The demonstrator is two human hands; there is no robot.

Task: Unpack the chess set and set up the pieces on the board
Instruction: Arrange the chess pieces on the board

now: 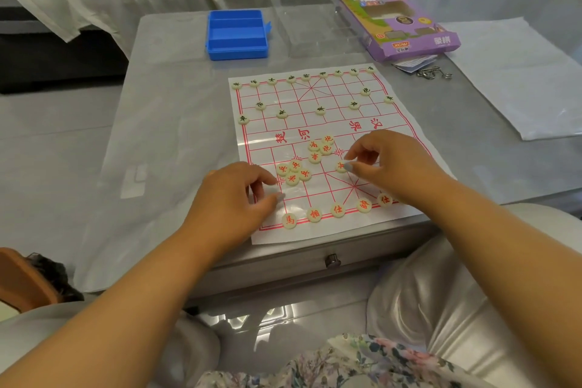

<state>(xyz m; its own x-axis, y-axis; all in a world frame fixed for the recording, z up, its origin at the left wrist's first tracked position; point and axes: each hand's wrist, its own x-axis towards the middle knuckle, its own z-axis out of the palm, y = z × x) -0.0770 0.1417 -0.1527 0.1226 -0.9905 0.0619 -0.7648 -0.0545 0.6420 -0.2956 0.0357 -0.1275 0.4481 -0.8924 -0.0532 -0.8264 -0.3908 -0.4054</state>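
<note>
Right hand (385,164) over the near half of the board, thumb and forefinger pinching one cream disc piece with a red character (341,166), lifted or just touching the sheet, cannot tell which. Left hand (234,198) near the board's near-left corner, fingers curled loosely, thumb and forefinger close together; holding anything or not, cannot tell.

Grey desk (176,123) carrying everything. White paper board printed with a red grid (318,123) lying flat toward the desk's near edge. Purple cardboard box (406,25) at the far-right corner, clear plastic tray (302,25) beside it, open blue plastic case (236,35) further left along the far edge.

Black-lettered cream pieces (320,109) already laid out across the far half, back row along the far border. Red back row (315,214) only partly placed along the near border: five discs, left end and right end unfilled. Two loose clusters of red pieces (294,172) waiting mid-board.

Step in hand, by judgement: sorting red pieces onto their points. Next call: carry the pinched piece to its own crossing, set flat on the line intersection, then draw from the clusters without nudging neighbours or rucking the thin sheet.
</note>
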